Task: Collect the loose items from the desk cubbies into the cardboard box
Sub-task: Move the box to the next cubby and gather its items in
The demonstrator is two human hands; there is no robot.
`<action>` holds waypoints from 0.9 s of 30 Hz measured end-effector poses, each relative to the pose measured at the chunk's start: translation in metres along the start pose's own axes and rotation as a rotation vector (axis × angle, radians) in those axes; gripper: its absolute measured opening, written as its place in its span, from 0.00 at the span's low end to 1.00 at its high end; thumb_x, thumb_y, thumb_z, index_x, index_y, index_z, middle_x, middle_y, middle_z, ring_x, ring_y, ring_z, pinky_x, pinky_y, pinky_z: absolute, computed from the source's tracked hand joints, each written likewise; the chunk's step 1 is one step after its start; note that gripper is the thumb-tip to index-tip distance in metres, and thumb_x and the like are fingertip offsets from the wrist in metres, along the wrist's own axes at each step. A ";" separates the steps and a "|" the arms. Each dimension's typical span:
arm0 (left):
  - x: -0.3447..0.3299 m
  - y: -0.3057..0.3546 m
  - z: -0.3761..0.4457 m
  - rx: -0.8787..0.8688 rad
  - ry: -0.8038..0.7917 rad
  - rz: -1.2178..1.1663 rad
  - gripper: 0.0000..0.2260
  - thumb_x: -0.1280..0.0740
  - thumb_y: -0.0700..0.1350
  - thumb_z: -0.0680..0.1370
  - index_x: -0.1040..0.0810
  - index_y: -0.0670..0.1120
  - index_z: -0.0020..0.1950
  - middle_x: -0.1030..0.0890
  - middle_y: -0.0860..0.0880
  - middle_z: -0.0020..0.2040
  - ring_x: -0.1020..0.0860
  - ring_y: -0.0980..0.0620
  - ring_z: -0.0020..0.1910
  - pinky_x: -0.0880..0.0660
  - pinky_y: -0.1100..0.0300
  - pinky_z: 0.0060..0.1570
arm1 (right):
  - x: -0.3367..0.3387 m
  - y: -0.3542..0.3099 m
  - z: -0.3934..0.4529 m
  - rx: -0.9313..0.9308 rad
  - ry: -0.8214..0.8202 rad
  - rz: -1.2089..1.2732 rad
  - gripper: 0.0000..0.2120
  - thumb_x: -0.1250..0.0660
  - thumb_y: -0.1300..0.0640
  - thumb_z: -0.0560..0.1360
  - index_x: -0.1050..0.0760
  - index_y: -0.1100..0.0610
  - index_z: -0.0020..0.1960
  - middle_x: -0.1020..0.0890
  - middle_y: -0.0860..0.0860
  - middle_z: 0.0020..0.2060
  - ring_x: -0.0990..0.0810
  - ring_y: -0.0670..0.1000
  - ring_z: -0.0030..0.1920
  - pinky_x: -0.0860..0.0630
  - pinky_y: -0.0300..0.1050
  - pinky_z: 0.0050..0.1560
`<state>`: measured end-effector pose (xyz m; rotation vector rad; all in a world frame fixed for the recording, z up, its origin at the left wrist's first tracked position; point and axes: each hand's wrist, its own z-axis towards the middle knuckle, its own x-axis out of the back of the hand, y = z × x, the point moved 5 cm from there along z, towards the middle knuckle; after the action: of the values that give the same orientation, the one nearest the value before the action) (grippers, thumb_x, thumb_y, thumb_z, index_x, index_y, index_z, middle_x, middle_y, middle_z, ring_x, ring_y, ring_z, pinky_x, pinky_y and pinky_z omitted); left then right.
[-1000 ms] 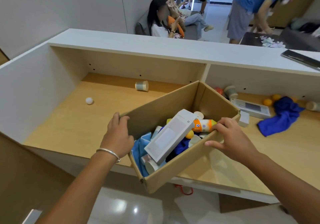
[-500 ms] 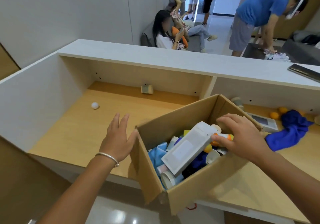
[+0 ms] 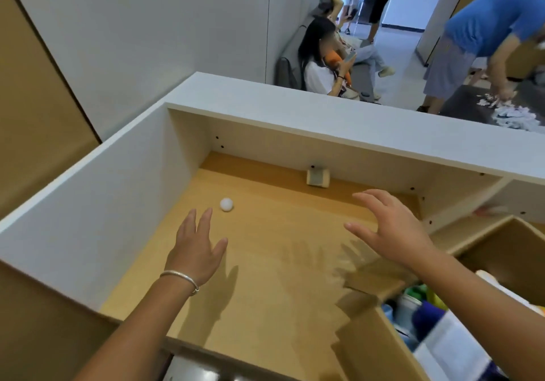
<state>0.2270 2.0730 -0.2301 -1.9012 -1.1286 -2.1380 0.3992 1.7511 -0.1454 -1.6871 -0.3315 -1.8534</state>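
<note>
Both hands reach into the left cubby [image 3: 295,262] of the table with nothing in them. The left hand [image 3: 196,248], a thin silver bracelet [image 3: 180,277] on its wrist, hovers palm down over the wooden floor of the cubby with its fingers [image 3: 203,221] straight, held loosely side by side, and the thumb spread off to the right. A small white ball [image 3: 226,204] lies on the cubby floor just beyond those fingertips, slightly to their right, near them but not touching. The right hand [image 3: 392,230] is also open, its fingers [image 3: 368,197] spread wide apart and gripping nothing. A small pale cup [image 3: 317,177] lies on its side against the back wall of the cubby, beyond the right hand's fingertips and a little to their left, clearly apart from them.

The cardboard box [image 3: 371,336] sits at the lower right, its near corner over the table's front edge and its open top toward the camera. Inside it are several collected things: a white flat carton [image 3: 451,348], some blue cloth [image 3: 424,317] and a green-capped container [image 3: 411,299]; the rest is blurred. The right forearm crosses above the box's left rim.

Beyond the white top of the table [image 3: 324,106], one person sits on a chair and another in a blue shirt bends over a dark surface.
</note>
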 end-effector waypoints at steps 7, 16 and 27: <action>-0.015 -0.036 0.077 -0.091 -0.077 -0.019 0.31 0.41 0.59 0.78 0.50 0.57 0.77 0.53 0.48 0.79 0.52 0.47 0.76 0.34 0.51 0.65 | -0.049 -0.033 0.055 -0.164 -0.149 -0.071 0.37 0.41 0.29 0.70 0.43 0.40 0.75 0.37 0.44 0.73 0.36 0.48 0.72 0.32 0.53 0.69; -0.069 -0.030 0.126 -0.074 -0.239 0.050 0.32 0.37 0.56 0.77 0.50 0.60 0.76 0.53 0.47 0.78 0.51 0.46 0.76 0.29 0.53 0.60 | -0.095 -0.019 0.114 -0.202 -0.262 -0.093 0.36 0.39 0.33 0.73 0.47 0.42 0.76 0.42 0.48 0.76 0.42 0.52 0.75 0.38 0.52 0.71; -0.111 -0.022 0.154 -0.146 -0.381 0.105 0.19 0.40 0.52 0.76 0.33 0.61 0.67 0.36 0.51 0.71 0.38 0.48 0.71 0.31 0.61 0.62 | -0.175 0.039 0.219 -0.122 -0.379 -0.165 0.43 0.39 0.34 0.71 0.56 0.45 0.78 0.49 0.49 0.78 0.48 0.56 0.76 0.44 0.53 0.72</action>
<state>0.3705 2.1286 -0.3429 -2.4506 -0.9132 -1.9006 0.6011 1.8890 -0.2878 -2.1549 -0.5347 -1.6863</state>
